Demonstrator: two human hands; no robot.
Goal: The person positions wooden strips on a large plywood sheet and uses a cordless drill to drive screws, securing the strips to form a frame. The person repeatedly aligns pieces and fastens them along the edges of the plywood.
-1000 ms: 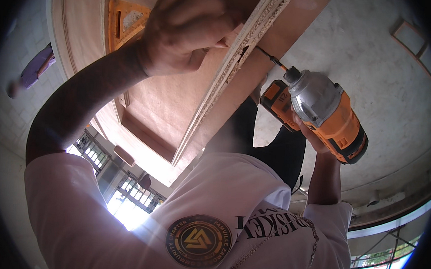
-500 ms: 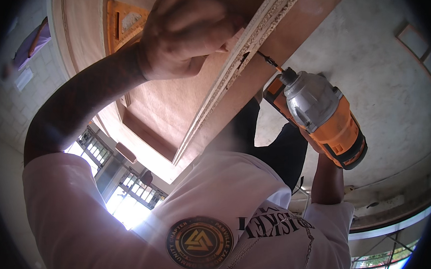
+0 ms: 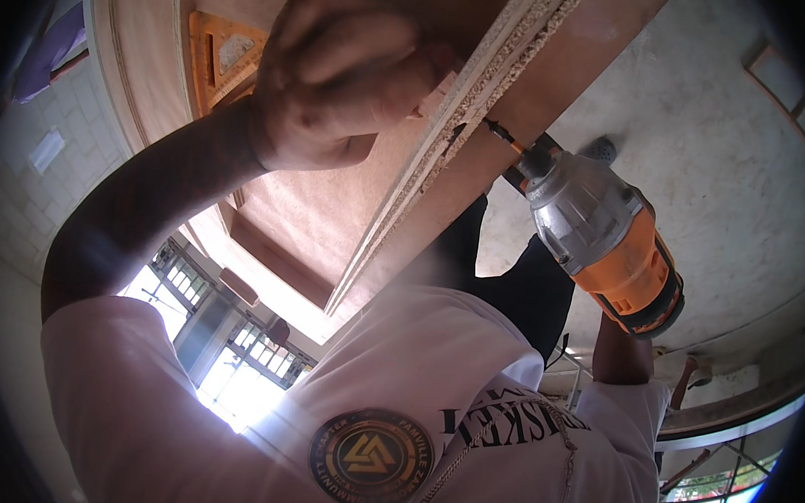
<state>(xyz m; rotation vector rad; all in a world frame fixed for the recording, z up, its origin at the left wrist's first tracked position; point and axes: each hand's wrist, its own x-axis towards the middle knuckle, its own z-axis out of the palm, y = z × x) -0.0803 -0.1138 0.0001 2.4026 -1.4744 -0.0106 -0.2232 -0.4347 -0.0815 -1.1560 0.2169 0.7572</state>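
Stands open right of the drill, over the floor | Narrows at the bit, between drill and panel | Opens nearside of the left hand, inside the wooden box | Is barred leftward by the left forearm

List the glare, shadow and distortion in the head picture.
Head view: white glare blows out the rectangular barred windows at lower left; dark shadow covers the bare left forearm; fisheye distortion bends edges near the black rim; the orange-and-silver power drill reads clearly.
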